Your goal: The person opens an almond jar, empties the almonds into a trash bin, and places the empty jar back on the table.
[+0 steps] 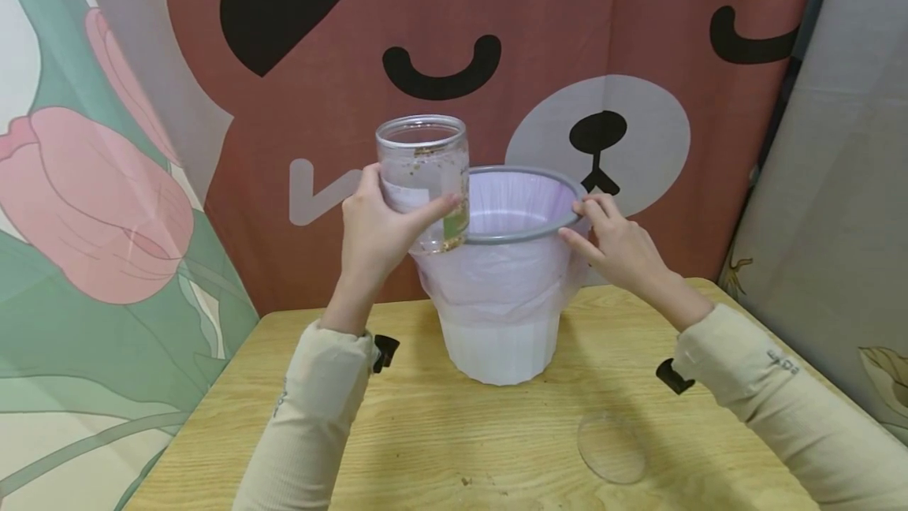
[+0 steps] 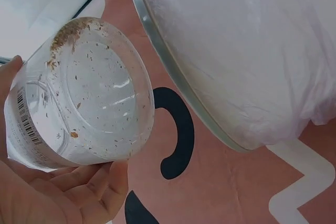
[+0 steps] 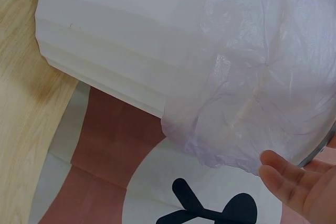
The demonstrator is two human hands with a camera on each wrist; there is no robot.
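My left hand [image 1: 379,231] grips a clear plastic jar [image 1: 426,172], held nearly upright at the left side of the bin's mouth. The jar has no lid on it; brown crumbs cling to its wall and bottom, as the left wrist view shows, beside a barcode label [image 2: 27,119]. A white trash bin [image 1: 500,349] stands on the table, lined with a thin lilac bag [image 1: 496,278] under a grey rim ring [image 1: 525,236]. At the rim's right side, my right hand [image 1: 624,251] holds the ring between thumb and fingers.
A clear round lid [image 1: 612,448] lies on the wooden table [image 1: 411,432] in front of the bin, towards the right. Small crumbs [image 1: 465,482] dot the tabletop near its front. A printed curtain [image 1: 319,259] hangs right behind the table, with more cloth at both sides.
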